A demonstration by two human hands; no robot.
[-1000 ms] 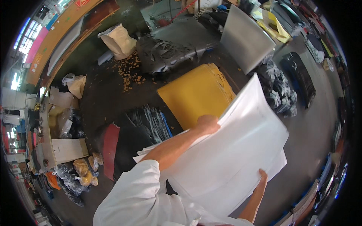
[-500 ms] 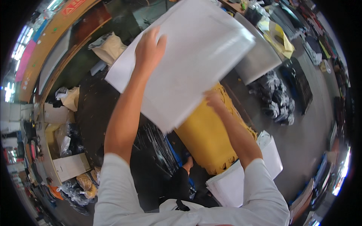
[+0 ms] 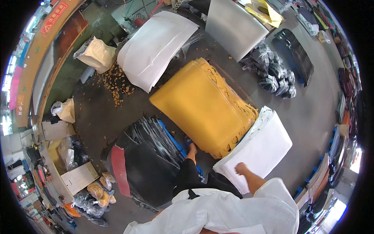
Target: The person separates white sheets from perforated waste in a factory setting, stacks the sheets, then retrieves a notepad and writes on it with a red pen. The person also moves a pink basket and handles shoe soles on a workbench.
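My right hand point(image 3: 242, 169) is closed in a fist just over a stack of large white sheets point(image 3: 261, 150), with nothing seen in it; whether it touches them I cannot tell. My left hand is out of sight. In front of me lies a thick stack of yellow sheets point(image 3: 194, 105), its right and near edges full of ragged cut-outs. Beyond it, to the far left, several big white sheets point(image 3: 156, 45) rest in a bowed pile, edges slightly fanned.
Black sheets point(image 3: 154, 167) with a red strip point(image 3: 120, 170) are piled by my leg. Small yellow scraps point(image 3: 117, 84) litter the dark floor near a beige bag point(image 3: 97, 54). Black plastic-wrapped bundles point(image 3: 274, 70) and a grey panel point(image 3: 233, 29) stand at the far right.
The white sheets left my hands and now lie at the far left. My left hand went out of view; my right drew back from the yellow stack to above the nearer white stack.
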